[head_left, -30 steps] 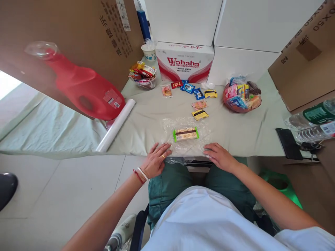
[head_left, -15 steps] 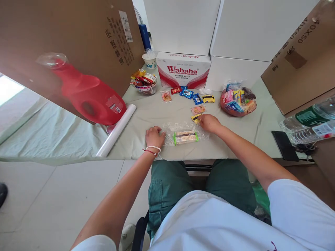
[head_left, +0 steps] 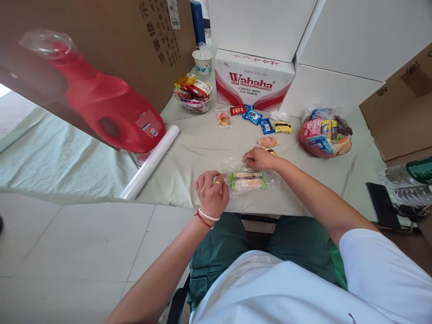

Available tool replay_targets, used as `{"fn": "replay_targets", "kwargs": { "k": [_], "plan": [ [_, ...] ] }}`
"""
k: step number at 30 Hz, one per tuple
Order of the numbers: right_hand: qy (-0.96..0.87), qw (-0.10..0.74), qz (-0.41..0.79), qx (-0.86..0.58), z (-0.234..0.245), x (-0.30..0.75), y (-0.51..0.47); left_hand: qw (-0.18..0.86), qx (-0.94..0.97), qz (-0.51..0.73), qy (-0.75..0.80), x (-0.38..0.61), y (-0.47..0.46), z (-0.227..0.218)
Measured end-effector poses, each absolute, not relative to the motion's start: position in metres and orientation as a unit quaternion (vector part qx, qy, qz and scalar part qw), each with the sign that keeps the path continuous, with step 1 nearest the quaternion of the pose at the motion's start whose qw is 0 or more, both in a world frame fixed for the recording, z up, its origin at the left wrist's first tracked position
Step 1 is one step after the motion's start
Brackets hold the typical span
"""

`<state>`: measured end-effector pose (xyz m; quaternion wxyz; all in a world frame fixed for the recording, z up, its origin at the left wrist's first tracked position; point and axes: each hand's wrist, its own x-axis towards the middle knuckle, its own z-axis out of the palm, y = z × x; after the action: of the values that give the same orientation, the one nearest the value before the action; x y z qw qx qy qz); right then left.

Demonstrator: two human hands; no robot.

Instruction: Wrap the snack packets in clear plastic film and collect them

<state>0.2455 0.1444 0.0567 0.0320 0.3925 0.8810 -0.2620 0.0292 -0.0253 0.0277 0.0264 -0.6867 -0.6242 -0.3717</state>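
Note:
A snack bar with green ends (head_left: 247, 180) lies on a sheet of clear plastic wrap (head_left: 272, 180) near the table's front edge. My left hand (head_left: 212, 192) is closed on the wrap's left side, folding it toward the bar. My right hand (head_left: 258, 158) pinches the wrap's far edge just behind the bar. A yellow snack packet (head_left: 272, 151) is mostly hidden behind my right hand.
A roll of plastic wrap (head_left: 150, 162) and a red jug (head_left: 101, 105) lie at the left. Small snack packets (head_left: 259, 123) are scattered behind; a glass bowl (head_left: 193, 93) and a red bowl (head_left: 326, 132) hold more. A Wahaha box (head_left: 253, 81), a phone (head_left: 382, 200) and bottles (head_left: 410, 180) stand around.
My hands left the table's front edge and took hold of the wrap's sides. The wrap is now bunched up around the bar. The camera shifted slightly.

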Motion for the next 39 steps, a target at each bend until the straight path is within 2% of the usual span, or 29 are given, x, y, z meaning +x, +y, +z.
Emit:
{"fn": "replay_targets", "kwargs": {
  "k": [4, 7, 9, 13, 16, 18, 23, 27, 32, 39],
  "plan": [
    [0.863, -0.017, -0.288, 0.415, 0.058, 0.248, 0.143, -0.088, -0.615, -0.345, -0.704, 0.022, 0.012, 0.019],
    [0.86, -0.049, -0.287, 0.42, 0.056, 0.252, 0.138, -0.129, -0.525, -0.398, -0.741, 0.01, 0.028, 0.023],
    [0.853, -0.049, -0.288, 0.432, 0.054, 0.253, 0.135, -0.093, -0.482, -0.451, -0.746, 0.003, 0.018, 0.03],
    [0.84, -0.042, -0.3, 0.45, 0.051, 0.251, 0.132, 0.085, -0.552, -0.527, -0.64, 0.0, -0.052, 0.043],
    [0.844, -0.046, -0.299, 0.444, 0.051, 0.248, 0.132, 0.076, -0.758, -0.455, -0.46, 0.012, -0.101, 0.04],
    [0.844, -0.049, -0.299, 0.442, 0.05, 0.246, 0.132, 0.026, -0.824, -0.374, -0.424, 0.024, -0.11, 0.033],
    [0.838, -0.065, -0.306, 0.446, 0.049, 0.248, 0.131, -0.064, -0.785, -0.277, -0.55, 0.048, -0.061, 0.019],
    [0.846, -0.078, -0.29, 0.44, 0.051, 0.255, 0.13, -0.114, -0.777, -0.247, -0.567, 0.056, -0.023, 0.019],
    [0.869, -0.087, -0.242, 0.423, 0.06, 0.257, 0.115, -0.108, -0.762, -0.231, -0.596, 0.063, -0.012, 0.023],
    [0.911, -0.04, -0.133, 0.389, 0.057, 0.258, 0.061, -0.069, -0.736, -0.179, -0.649, 0.066, -0.015, 0.026]
  ]
}}
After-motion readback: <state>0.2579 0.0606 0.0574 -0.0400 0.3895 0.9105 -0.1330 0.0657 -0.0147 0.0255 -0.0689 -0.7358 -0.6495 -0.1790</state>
